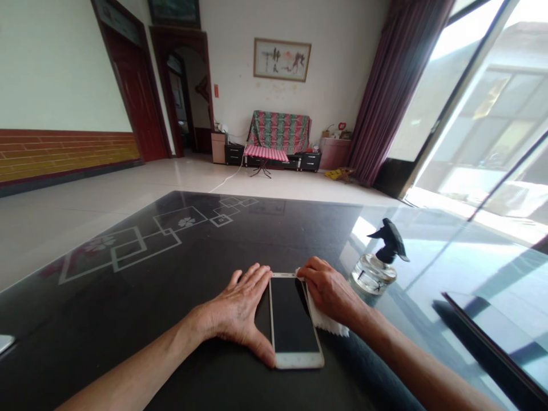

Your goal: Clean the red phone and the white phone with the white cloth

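Observation:
A white smartphone [293, 317] with a dark screen lies flat on the black glass table [171, 274], right in front of me. My left hand [240, 308] rests flat against the phone's left edge, fingers spread, thumb along its lower side. My right hand [329, 291] presses on a white cloth [327, 325] at the phone's right edge, fingertips touching the top right corner. The cloth pokes out beneath the palm.
A clear spray bottle [377, 268] with a black trigger stands just right of my right hand. A dark flat object [492, 337] lies at the table's right edge. Beyond the table are a tiled floor, a covered sofa [278, 134] and glass doors.

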Tool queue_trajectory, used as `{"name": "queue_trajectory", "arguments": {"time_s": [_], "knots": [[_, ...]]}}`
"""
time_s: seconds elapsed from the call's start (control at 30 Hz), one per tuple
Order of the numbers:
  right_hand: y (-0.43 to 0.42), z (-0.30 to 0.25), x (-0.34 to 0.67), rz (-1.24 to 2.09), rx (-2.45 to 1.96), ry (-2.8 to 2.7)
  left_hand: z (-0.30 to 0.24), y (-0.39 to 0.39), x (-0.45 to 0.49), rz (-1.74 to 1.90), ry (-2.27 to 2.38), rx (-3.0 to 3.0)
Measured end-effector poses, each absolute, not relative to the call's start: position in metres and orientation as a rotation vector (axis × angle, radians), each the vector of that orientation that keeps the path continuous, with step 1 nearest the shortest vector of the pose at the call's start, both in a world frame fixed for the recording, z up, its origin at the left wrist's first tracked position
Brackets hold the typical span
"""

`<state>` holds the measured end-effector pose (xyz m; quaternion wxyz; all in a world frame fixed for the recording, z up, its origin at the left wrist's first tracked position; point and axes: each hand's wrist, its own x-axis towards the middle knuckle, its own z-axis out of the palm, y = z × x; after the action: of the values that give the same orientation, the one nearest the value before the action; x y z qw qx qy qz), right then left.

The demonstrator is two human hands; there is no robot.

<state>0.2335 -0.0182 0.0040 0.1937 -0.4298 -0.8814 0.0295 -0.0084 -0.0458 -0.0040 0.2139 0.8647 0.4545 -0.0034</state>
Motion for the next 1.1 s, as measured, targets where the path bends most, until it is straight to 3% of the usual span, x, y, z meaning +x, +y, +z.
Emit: {"name": "queue_trajectory", "arguments": {"time_s": [0.37,0.7,1.1], "knots": [[-0.055,0.003,0.24,0.176,-1.179,-2.493,-0.008,-0.044,-0.009,0.014,1.254,2.414],[-0.014,0.0,0.231,0.098,-1.178,-2.447,-0.006,-0.045,-0.009,-0.002,1.265,2.406],[-0.063,0.004,0.24,0.183,-1.184,-2.452,-0.011,-0.043,-0.01,0.021,1.262,2.442]]}}
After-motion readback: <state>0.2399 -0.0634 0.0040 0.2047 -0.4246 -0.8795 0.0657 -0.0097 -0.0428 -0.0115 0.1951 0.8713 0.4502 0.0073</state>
